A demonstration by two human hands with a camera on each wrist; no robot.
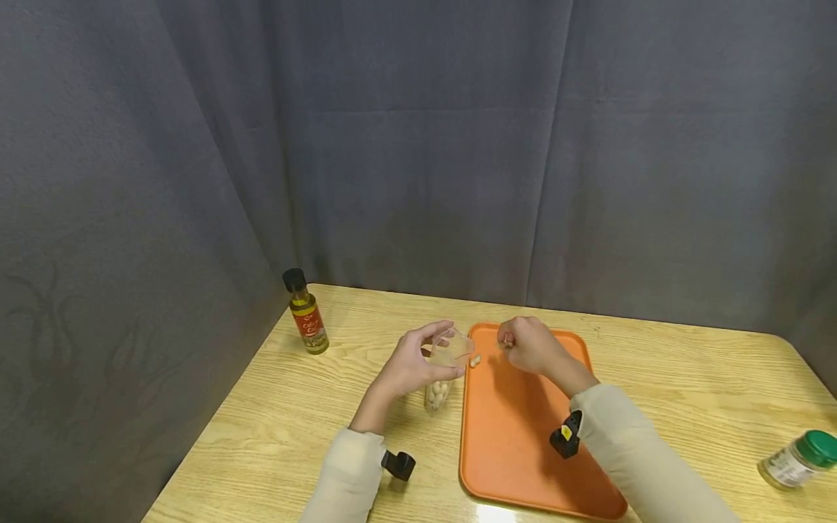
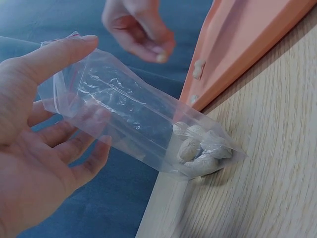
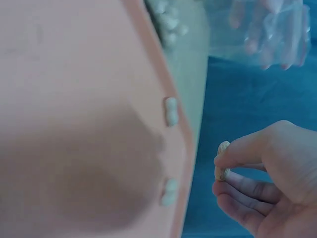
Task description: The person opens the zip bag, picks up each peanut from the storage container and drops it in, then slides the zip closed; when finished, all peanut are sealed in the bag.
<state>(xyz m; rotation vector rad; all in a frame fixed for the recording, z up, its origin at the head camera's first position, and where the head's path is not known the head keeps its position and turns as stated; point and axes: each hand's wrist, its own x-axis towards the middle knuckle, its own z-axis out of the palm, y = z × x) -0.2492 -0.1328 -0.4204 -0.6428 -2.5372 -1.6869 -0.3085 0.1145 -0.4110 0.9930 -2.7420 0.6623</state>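
Observation:
My left hand (image 1: 415,361) holds a clear zip bag (image 2: 131,106) by its top, thumb on one side and fingers on the other, with the mouth spread. Several unshelled peanuts (image 2: 194,148) lie in the bag's bottom corner, close over the wooden table. Above the far end of the orange tray (image 1: 506,450), my right hand (image 1: 532,349) pinches one peanut (image 3: 221,174) between thumb and fingertips, to the right of the bag. Two more peanuts sit on the tray near its edge: one peanut (image 3: 171,112) nearer the bag, the other peanut (image 3: 169,192) farther along.
An olive oil bottle (image 1: 307,319) with a black cap stands at the table's back left. A green-lidded jar (image 1: 798,461) is at the far right. Grey curtains (image 1: 418,145) hang behind the wooden table (image 1: 686,385).

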